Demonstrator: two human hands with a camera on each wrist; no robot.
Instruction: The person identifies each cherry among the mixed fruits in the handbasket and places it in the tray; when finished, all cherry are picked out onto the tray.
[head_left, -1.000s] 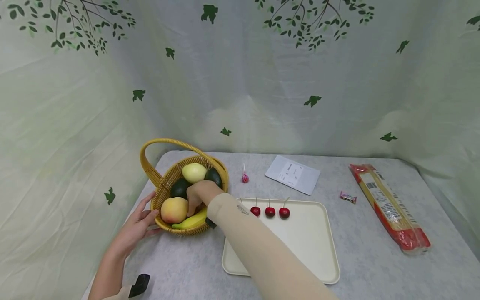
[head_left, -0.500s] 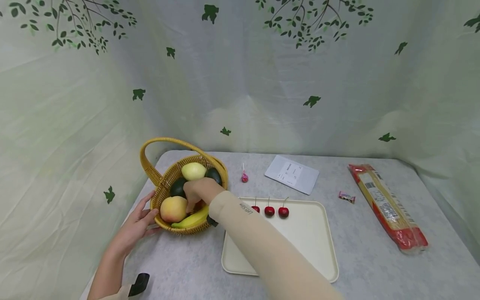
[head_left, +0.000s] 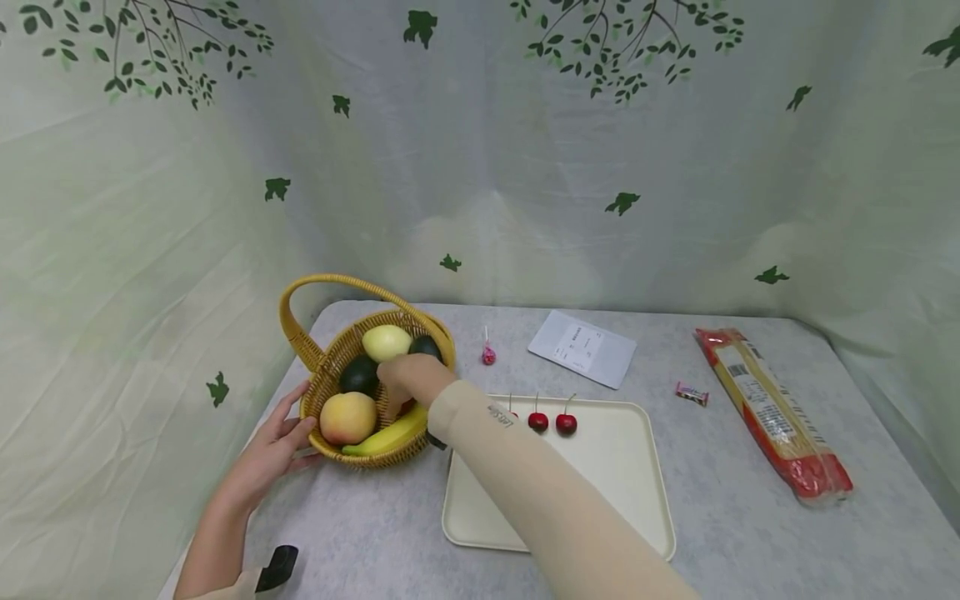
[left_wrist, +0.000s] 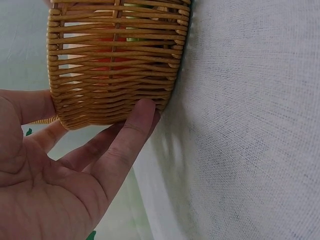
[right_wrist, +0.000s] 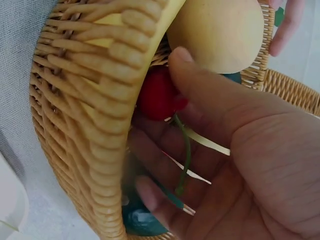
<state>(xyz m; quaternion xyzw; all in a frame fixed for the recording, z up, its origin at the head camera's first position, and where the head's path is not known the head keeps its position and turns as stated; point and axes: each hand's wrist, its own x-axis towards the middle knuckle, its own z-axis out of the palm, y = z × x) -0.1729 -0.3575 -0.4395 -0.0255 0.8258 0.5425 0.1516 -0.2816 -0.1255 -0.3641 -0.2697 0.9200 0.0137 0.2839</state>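
Observation:
A wicker basket [head_left: 318,400] stands at the left of the table. It holds a peach [head_left: 348,418], a banana [head_left: 386,435], a pale yellow lemon-like fruit [head_left: 386,342] and dark green avocado-like fruits [head_left: 358,375]. My left hand [head_left: 266,458] holds the basket from its left side, thumb at the rim, fingers along the wall towards the base. Inside the basket, my right hand [head_left: 412,379] pinches a red cherry [right_wrist: 159,95] with a green stem. The thumb lies against the cherry, with other fingers behind it.
Beside the basket lies a cream tray [head_left: 600,492] with several cherries [head_left: 566,424] near its far edge, partly behind the right sleeve. Farther back are a lollipop [head_left: 488,354] and a white labelled packet [head_left: 582,348]. A wrapped candy [head_left: 692,393] and a long red-ended food package [head_left: 772,412] lie right.
My right hand has shifted slightly to the right within the basket, uncovering more of the banana. My left hand stays at the basket's side.

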